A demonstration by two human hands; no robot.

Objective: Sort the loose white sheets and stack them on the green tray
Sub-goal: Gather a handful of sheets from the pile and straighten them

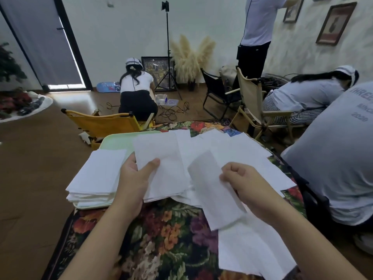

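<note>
**A living room turned recording set**

This is a home-style room with a wood floor [30, 178], a floral rug [161, 235], framed pictures [336, 23] on a textured wall and a vase of pampas grass [190, 57] by the plain white wall. Folding camp chairs [220, 91] stand about, and a decorated tree [10, 65] rises at the left edge. A tall light stand [167, 49], loose cables [173, 112] on the floor and several people in matching white caps [132, 61] (each busy with their own chore) make it look staged for filming.
</note>
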